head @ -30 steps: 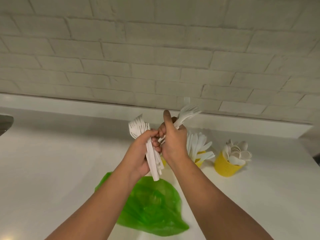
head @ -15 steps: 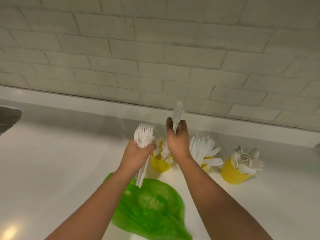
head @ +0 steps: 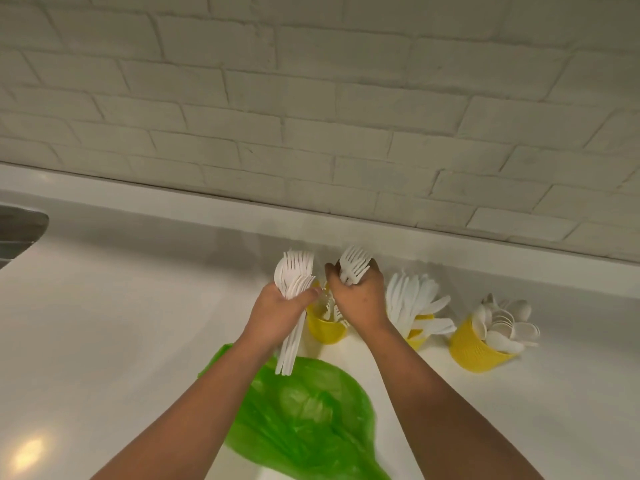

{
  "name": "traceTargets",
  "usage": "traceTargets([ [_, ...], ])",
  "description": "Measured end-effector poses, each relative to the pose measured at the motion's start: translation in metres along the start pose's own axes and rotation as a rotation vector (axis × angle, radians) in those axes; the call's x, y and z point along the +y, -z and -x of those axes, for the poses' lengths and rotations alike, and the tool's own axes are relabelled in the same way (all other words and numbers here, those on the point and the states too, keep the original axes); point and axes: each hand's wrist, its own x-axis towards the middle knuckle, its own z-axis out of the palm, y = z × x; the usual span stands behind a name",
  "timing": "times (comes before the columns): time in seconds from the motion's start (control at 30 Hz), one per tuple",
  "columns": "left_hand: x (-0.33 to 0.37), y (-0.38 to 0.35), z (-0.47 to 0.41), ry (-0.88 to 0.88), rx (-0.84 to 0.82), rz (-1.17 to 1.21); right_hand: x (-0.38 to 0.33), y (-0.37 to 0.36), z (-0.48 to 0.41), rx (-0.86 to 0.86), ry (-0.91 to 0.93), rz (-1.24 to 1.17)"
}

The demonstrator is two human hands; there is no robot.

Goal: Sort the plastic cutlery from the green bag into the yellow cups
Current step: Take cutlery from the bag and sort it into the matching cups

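Left hand (head: 277,311) gripping white plastic forks (head: 293,289), right hand (head: 358,299) clutching fewer (head: 353,266), tines up

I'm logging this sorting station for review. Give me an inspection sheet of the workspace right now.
Surface: glossy white counter.
Job's things: green bag lying crumpled; left cup holds forks, middle cup knives, right cup spoons.
Clutter: nothing seen.
Hands: left hand grips a fork bundle; right hand grips more forks above the left cup.
Cables: nothing seen.
Surroundings: white brick wall; metal edge at far left, perhaps a sink.
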Motion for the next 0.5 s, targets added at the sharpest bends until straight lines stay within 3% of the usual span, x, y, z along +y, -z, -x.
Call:
traceTargets([
  [0.17, 0.002, 0.003, -0.004, -0.011, 0.004, 0.002, 0.0, 0.004, 0.005, 0.012, 0.17, 0.071],
  [0.5, 0.008, 0.006, -0.006, -0.019, -0.048, 0.021, 0.005, 0.009, 0.011, 0.022, 0.224, 0.118],
])
